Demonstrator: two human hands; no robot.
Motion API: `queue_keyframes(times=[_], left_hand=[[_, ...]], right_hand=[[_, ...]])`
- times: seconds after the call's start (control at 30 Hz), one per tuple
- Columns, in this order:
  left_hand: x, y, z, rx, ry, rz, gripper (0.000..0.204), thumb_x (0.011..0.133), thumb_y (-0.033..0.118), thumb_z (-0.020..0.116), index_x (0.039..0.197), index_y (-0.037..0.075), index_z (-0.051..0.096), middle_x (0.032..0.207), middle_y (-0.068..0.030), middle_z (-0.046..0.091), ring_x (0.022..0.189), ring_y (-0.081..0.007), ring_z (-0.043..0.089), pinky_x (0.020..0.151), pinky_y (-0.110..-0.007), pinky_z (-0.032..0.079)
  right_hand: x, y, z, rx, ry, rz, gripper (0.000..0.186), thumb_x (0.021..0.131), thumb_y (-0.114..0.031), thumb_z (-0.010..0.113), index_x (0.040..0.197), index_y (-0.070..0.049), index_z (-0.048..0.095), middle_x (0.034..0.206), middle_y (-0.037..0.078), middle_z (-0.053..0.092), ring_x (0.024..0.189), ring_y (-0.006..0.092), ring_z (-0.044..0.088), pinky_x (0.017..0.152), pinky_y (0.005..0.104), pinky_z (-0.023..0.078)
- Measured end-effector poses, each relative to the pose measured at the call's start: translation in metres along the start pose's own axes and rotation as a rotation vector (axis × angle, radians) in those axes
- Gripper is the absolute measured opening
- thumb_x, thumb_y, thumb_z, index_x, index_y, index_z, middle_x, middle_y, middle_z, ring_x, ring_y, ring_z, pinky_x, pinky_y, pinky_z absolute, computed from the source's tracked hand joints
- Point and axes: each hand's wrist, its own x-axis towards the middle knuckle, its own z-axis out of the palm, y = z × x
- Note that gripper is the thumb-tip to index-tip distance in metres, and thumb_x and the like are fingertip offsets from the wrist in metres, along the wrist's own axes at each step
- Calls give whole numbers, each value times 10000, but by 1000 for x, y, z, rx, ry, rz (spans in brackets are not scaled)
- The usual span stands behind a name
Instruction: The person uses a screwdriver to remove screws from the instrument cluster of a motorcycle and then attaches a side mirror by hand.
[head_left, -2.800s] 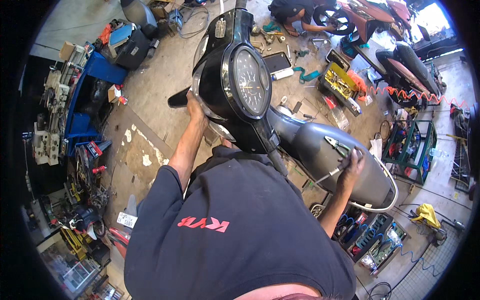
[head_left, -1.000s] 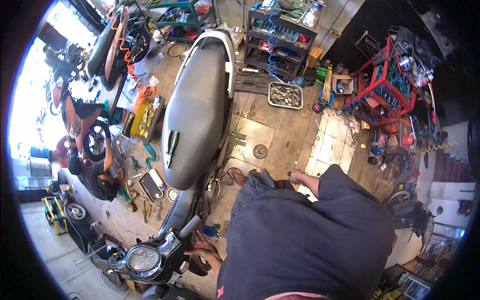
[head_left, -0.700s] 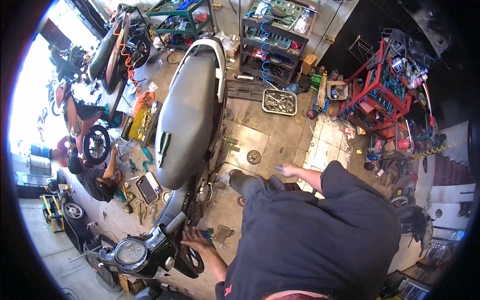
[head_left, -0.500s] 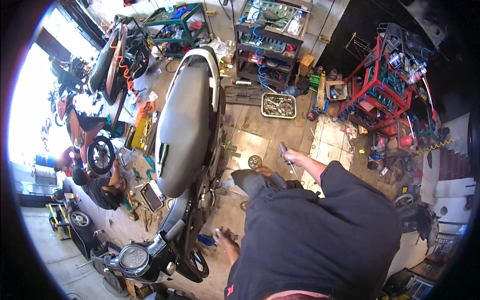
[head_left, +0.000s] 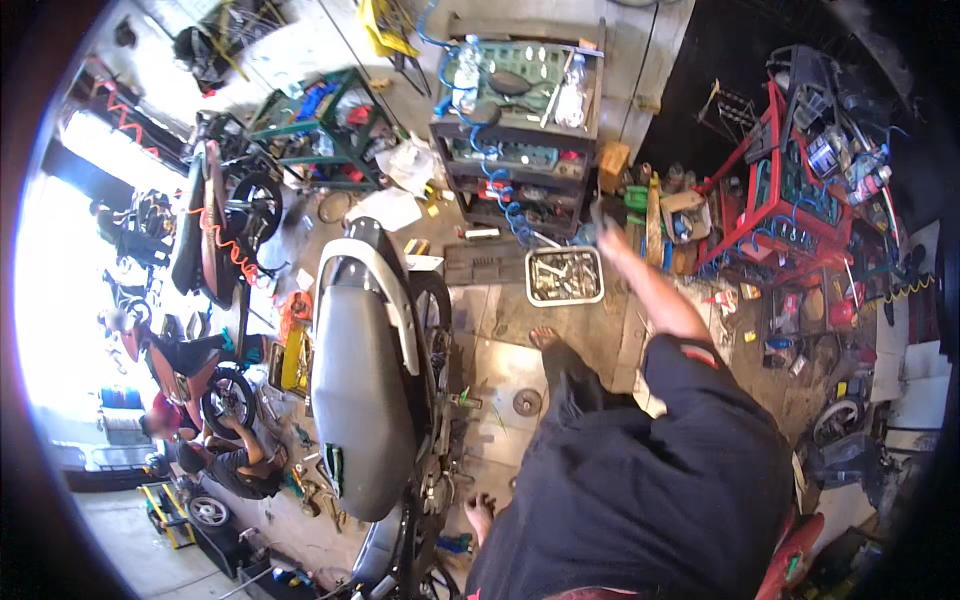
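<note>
The right hand [head_left: 603,232] stretches out over the metal tray of loose parts [head_left: 565,276], blurred, so I cannot tell whether it is clenched on a tool or empty. The tray sits just below and left of that hand, at the foot of the dark tool cart [head_left: 515,150]. A clean reach probably means slowing over the tray and looking before picking. The left hand is out of view; the scooter seat [head_left: 360,400] lies well left.

One grey-seated scooter [head_left: 362,420], one metal parts tray [head_left: 565,276], two tool carts [head_left: 520,130].
</note>
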Motion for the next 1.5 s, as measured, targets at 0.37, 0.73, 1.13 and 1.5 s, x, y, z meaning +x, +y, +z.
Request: queue_keyframes(times=[0.37, 0.73, 1.13, 1.5], left_hand=[[-57, 148, 165, 620, -63, 246, 278, 972, 239, 625, 1101, -7, 606, 1017, -127, 692, 904, -216, 668, 800, -344, 521], [-44, 133, 150, 853, 34, 40, 323, 961, 314, 626, 1102, 24, 644, 1016, -149, 706, 923, -242, 681, 826, -349, 522], [-57, 170, 212, 719, -71, 83, 362, 941, 326, 663, 1162, 42, 622, 1054, -145, 704, 945, -232, 679, 835, -356, 525], [-59, 158, 207, 506, -20, -39, 240, 946, 163, 658, 1116, -3, 628, 983, -115, 705, 895, -164, 667, 806, -314, 525]], right_hand=[[268, -115, -26, -149, 370, 235, 336, 906, -341, 626, 1181, -155, 577, 1016, 160, 704, 977, 361, 670, 834, 476, 511], [355, -81, -11, -288, 262, -63, 185, 828, -162, 664, 1003, -103, 673, 1087, 168, 620, 1036, 368, 613, 887, 466, 498], [304, -142, -16, -347, 299, -308, 201, 856, -32, 591, 1052, -43, 632, 1098, 205, 580, 993, 389, 608, 893, 451, 513], [352, -219, 121, -273, -66, -148, 459, 980, -370, 410, 1241, -30, 575, 1267, 268, 563, 1180, 409, 557, 1005, 510, 440]])
